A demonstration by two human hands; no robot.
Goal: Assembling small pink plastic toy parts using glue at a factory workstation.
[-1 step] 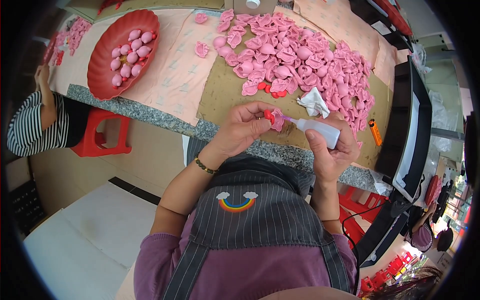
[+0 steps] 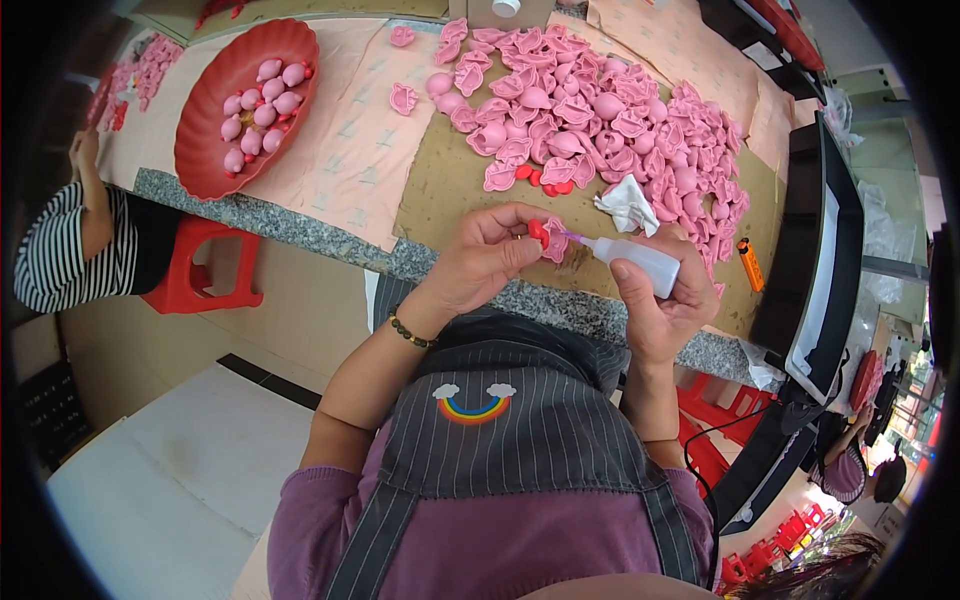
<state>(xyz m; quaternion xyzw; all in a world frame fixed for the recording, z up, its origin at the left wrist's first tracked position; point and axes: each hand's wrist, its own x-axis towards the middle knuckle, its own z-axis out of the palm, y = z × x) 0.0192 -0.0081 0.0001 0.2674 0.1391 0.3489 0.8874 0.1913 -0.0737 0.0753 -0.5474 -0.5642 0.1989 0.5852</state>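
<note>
My left hand [image 2: 488, 252] pinches a pink hollow plastic piece [image 2: 555, 243] together with a small red part [image 2: 537, 232] at the table's front edge. In my right hand [image 2: 668, 300] is a translucent squeeze bottle [image 2: 650, 265], tilted so that its thin purple tip meets or nearly meets the pink piece; actual contact is too small to tell. Several loose red parts [image 2: 545, 182] lie just beyond my left hand. A crumpled white tissue [image 2: 628, 205] rests beyond the bottle, beside a large heap of pink pieces [image 2: 570, 105].
At the left stands a red scalloped tray [image 2: 195, 150] with several pink round pieces in it. An orange lighter [image 2: 750, 265] lies at the right, near a black-edged box [image 2: 825, 260]. Another person in a striped top [image 2: 55, 250] is at far left, by a red stool [image 2: 195, 270].
</note>
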